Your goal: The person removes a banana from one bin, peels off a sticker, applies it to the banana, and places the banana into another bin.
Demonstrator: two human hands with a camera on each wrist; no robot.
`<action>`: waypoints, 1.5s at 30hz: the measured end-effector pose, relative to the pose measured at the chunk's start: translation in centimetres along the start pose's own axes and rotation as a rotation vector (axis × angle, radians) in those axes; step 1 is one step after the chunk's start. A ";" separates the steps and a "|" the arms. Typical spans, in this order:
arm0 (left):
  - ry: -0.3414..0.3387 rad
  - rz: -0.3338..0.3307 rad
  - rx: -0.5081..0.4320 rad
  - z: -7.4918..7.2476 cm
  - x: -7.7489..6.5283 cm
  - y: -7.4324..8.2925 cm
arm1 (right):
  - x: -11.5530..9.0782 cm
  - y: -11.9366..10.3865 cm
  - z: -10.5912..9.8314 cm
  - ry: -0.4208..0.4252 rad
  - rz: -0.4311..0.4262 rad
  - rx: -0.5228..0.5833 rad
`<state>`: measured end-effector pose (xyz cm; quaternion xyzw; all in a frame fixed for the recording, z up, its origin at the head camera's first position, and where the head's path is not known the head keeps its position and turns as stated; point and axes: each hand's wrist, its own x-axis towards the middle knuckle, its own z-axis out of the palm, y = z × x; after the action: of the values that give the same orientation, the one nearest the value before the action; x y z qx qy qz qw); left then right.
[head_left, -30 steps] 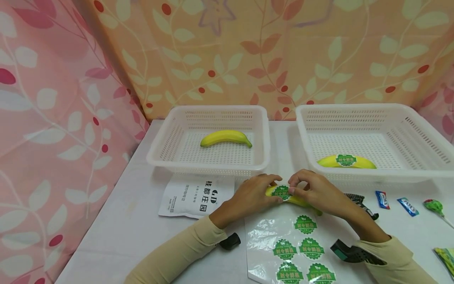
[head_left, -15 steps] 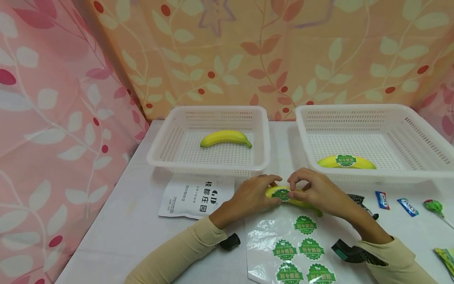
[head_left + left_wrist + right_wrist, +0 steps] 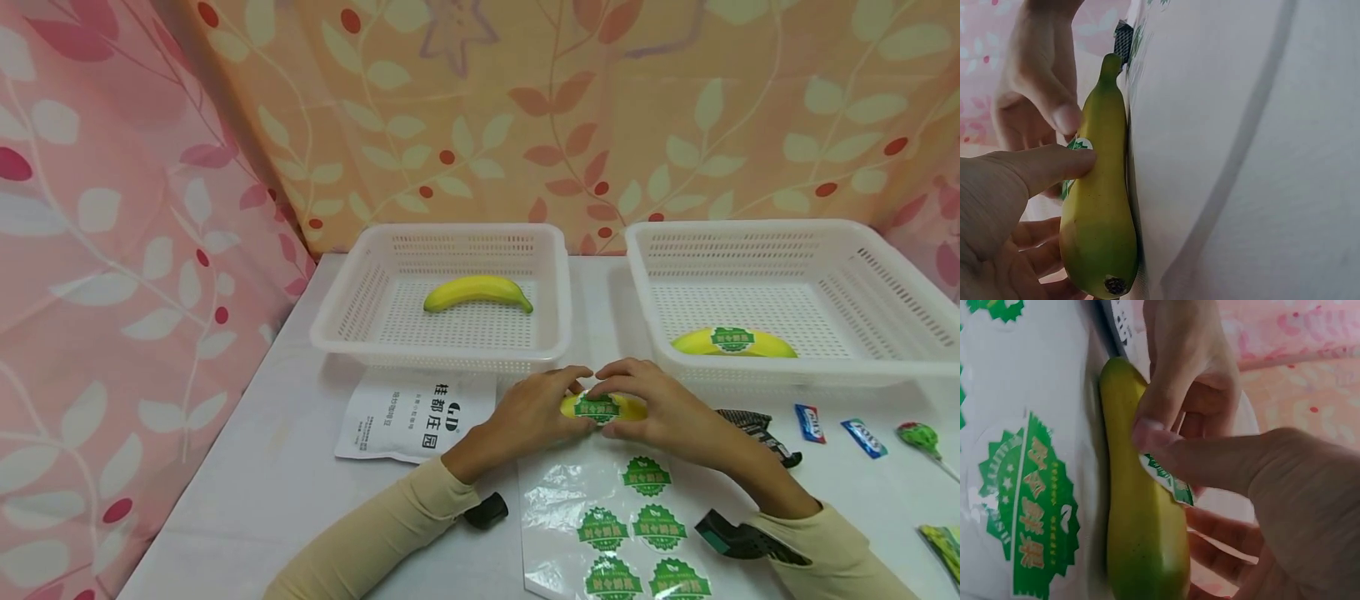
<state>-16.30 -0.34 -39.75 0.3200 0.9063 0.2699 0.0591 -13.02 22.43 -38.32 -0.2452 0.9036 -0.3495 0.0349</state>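
Sticker sheet (image 3: 546,517): lying nearest us, its remaining green seals (image 3: 660,527) facing up.
Left hand (image 3: 534,408): gripping one end of the held banana (image 3: 633,407), thumb on the near side by the sticker (image 3: 596,407), fingers spreading along the far side.
Right hand (image 3: 667,414): clasping from the other side, thumb pressing at the sticker, fingers curving behind (how firmly, I can't tell).
Held banana: resting crosswise between the hands, at the sheet's far end.
Sticker: going on right now, I'd judge, in the smoothing-down step.
Sticker's edge: probably calling for a firm thumb rub around the rim, the fruit being kept still.
Left basket (image 3: 450,355): sitting beyond, holding a bare banana (image 3: 478,292), seemingly awaiting its turn.
Right basket (image 3: 862,367): holding a labelled banana (image 3: 771,343), suggesting where finished fruit belongs.
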 end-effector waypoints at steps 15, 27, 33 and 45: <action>0.030 0.061 0.042 0.1 0.1 -0.1 | 0.2 0.0 0.4 0.019 0.085 -0.155; 0.027 0.056 0.030 0.0 -0.1 0.3 | 0.1 -0.4 0.1 -0.022 0.059 -0.197; -0.015 0.031 -0.089 -0.2 -0.2 -0.2 | -0.1 -0.8 -0.6 -0.106 0.154 -0.220; -0.060 0.043 -0.352 -1.0 -0.1 -0.3 | -3.7 -3.0 -7.3 -0.106 0.210 -0.272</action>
<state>-16.68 -1.00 -39.10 0.3318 0.8358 0.4159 0.1354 -10.18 26.72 -31.30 -0.1700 0.9601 -0.2050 0.0854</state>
